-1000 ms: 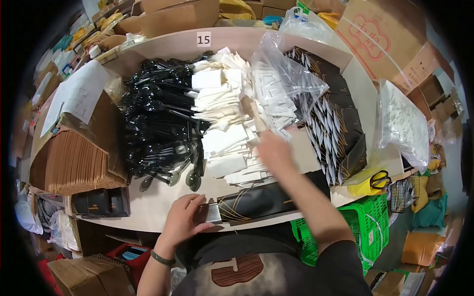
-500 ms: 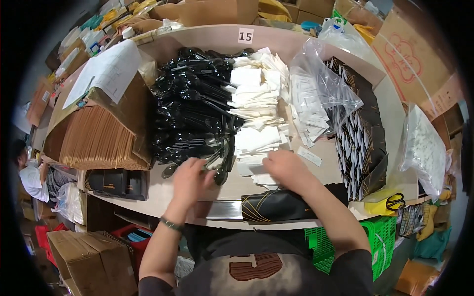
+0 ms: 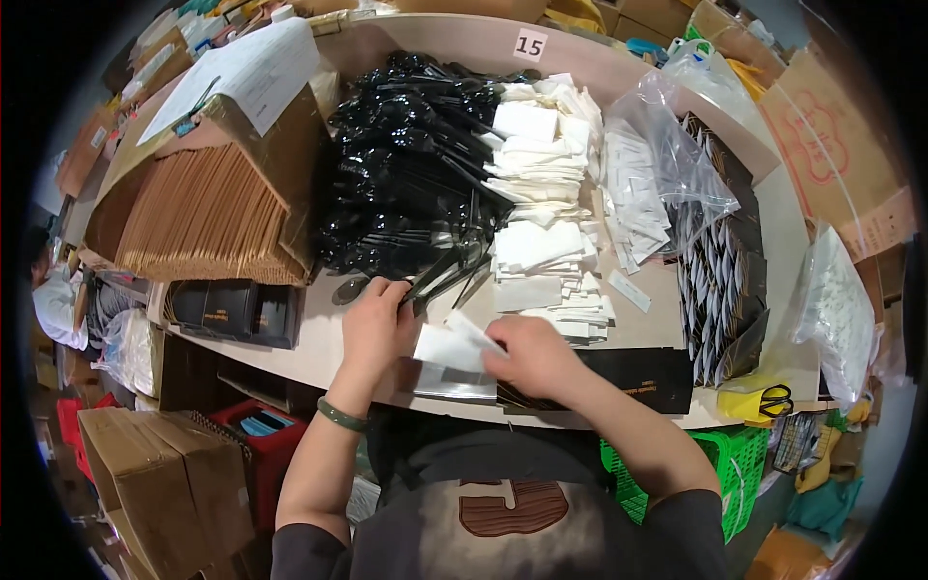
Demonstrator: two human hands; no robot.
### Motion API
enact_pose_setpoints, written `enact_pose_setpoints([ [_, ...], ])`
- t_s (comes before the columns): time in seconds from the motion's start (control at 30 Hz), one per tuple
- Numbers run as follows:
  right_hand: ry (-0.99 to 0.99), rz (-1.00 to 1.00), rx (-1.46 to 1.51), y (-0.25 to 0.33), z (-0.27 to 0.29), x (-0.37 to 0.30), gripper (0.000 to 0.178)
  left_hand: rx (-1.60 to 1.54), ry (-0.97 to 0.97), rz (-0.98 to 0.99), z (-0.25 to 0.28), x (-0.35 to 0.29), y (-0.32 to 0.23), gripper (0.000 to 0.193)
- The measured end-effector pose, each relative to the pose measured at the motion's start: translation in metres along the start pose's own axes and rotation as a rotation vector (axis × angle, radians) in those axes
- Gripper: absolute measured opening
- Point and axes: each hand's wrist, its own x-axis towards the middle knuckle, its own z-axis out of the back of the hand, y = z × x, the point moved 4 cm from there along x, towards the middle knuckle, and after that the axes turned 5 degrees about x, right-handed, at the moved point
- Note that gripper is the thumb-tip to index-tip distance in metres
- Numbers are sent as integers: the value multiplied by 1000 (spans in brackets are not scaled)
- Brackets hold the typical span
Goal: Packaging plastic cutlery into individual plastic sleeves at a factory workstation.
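My left hand (image 3: 379, 327) is closed on black plastic cutlery (image 3: 440, 275) at the near edge of a large black cutlery pile (image 3: 406, 174). Its fingers partly hide the pieces. In a pinch, my right hand (image 3: 534, 356) holds a folded white paper napkin (image 3: 476, 335) over the silver strip (image 3: 454, 385) at the table's front. More white paper (image 3: 445, 350) shows below the napkin; I cannot tell whether it is held too. Stacks of white napkins (image 3: 541, 251) lie right of the cutlery. A black printed sleeve (image 3: 628, 380) lies under my right forearm.
A carton of brown sleeves (image 3: 203, 217) stands left, black packets (image 3: 232, 311) before it. To the right are small white packets (image 3: 633, 193), a clear bag (image 3: 681, 155), patterned black packets (image 3: 710, 280) and scissors (image 3: 774, 400). A green crate (image 3: 739, 474) stands below.
My right hand has come left from the napkin stacks, bringing a napkin. My left hand has closed on cutlery at the pile's near edge. The whole view has shifted and tilted slightly.
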Motion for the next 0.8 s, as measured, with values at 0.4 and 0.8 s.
enact_pose_setpoints([
  [0.4,87,-48,276,38,-23,-6,21,-240,-138,210,20,-36,25,10],
  [0.8,-280,353,-335,44,-14,-38,32,-500,90,102,33,-90,19,7],
])
